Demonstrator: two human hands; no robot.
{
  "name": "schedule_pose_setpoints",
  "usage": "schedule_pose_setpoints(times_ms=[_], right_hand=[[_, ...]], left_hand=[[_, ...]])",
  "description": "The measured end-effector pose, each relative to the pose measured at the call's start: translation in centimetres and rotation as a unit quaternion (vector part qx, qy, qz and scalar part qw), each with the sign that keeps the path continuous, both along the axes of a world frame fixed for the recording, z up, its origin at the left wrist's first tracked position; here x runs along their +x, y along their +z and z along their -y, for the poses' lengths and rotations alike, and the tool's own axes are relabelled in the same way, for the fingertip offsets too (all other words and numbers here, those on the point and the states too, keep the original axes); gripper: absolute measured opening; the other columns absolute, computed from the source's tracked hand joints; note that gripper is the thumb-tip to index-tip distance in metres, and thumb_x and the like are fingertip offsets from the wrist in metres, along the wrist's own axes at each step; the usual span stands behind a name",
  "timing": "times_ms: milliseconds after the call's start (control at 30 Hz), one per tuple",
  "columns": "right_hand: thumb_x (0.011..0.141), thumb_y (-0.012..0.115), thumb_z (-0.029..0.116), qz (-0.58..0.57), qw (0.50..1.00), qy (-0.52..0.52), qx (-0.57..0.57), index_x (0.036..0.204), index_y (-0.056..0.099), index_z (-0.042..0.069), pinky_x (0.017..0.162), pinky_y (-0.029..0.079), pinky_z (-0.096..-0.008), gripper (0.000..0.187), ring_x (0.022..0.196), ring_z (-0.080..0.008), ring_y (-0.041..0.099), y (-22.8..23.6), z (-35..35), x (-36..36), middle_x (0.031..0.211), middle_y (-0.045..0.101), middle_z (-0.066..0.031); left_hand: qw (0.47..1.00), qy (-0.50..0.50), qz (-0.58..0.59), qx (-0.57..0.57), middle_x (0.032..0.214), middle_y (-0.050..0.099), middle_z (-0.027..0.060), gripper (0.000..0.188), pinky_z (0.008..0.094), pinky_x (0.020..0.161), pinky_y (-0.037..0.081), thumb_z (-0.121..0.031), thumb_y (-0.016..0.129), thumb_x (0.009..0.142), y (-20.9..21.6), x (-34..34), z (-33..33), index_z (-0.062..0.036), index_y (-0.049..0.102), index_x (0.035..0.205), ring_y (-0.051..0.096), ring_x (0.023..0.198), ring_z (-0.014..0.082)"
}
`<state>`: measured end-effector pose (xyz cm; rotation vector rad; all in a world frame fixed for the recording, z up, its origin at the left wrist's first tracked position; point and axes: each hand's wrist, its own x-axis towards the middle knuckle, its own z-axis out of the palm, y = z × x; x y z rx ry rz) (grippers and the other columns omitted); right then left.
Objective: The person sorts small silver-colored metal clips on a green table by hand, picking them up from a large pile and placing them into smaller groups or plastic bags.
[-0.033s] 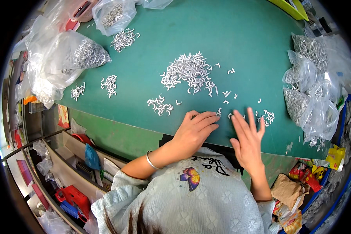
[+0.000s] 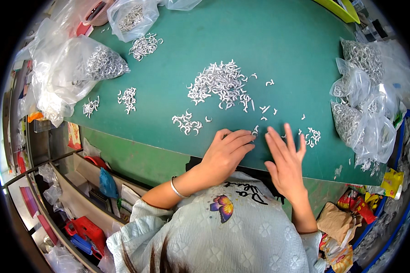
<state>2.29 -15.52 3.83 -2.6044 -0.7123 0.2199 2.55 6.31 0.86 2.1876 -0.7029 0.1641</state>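
My left hand (image 2: pixel 225 152) rests low on the green table, its fingers bent and drawn together. A small silvery curved metal piece (image 2: pixel 255 130) lies at their tips; the thumb and anything beneath the fingers are hidden. My right hand (image 2: pixel 286 166) is open, palm down, fingers stretched and spread, just right of the left. Beside its fingers is a small cluster of curved pieces (image 2: pixel 312 137). A large heap of similar pieces (image 2: pixel 221 84) sits farther off, with a smaller group (image 2: pixel 187 123) to the left and several strays between heap and hands.
Clear plastic bags of metal pieces stand at the left (image 2: pixel 105 63) and right (image 2: pixel 362 63) of the green table (image 2: pixel 282 41). Further small piles (image 2: pixel 128 100) lie at the left. A yellow-green tray (image 2: pixel 339 10) is at the far right. Divided shelving (image 2: pixel 84 191) stands below left.
My right hand has shifted slightly left, toward my left hand, and away from the cluster on the right. My left hand has hardly moved.
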Motion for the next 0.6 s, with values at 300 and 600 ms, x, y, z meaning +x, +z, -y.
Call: schedule_pose_setpoints(times_ms=[300,600], right_hand=[[0.081,0.069,0.021,0.017,0.997,-0.035,-0.062,0.14,0.048,0.007,0.11,0.013,-0.0679,0.064,0.145,-0.0336,0.026,-0.3,1.0,0.1,0.152,0.039,-0.0038],[0.076,0.073,0.027,0.031,0.999,-0.012,-0.034,0.139,0.049,0.005,0.111,0.015,-0.0664,0.07,0.143,-0.0318,0.031,-0.9,0.6,-0.7,0.15,0.042,-0.0042]], left_hand=[[1.0,-0.026,0.008,0.011,0.123,0.064,0.0119,0.025,0.0403,0.087,0.041,0.001,0.066,0.078,-0.5,0.3,-0.1,-0.002,0.065,0.103,0.059,0.115,0.0269],[0.999,0.032,0.01,0.043,0.118,0.064,0.0111,0.026,0.0417,0.09,0.04,0.0,0.064,0.08,0.1,0.3,-1.6,-0.0006,0.064,0.106,0.058,0.112,0.0271]])
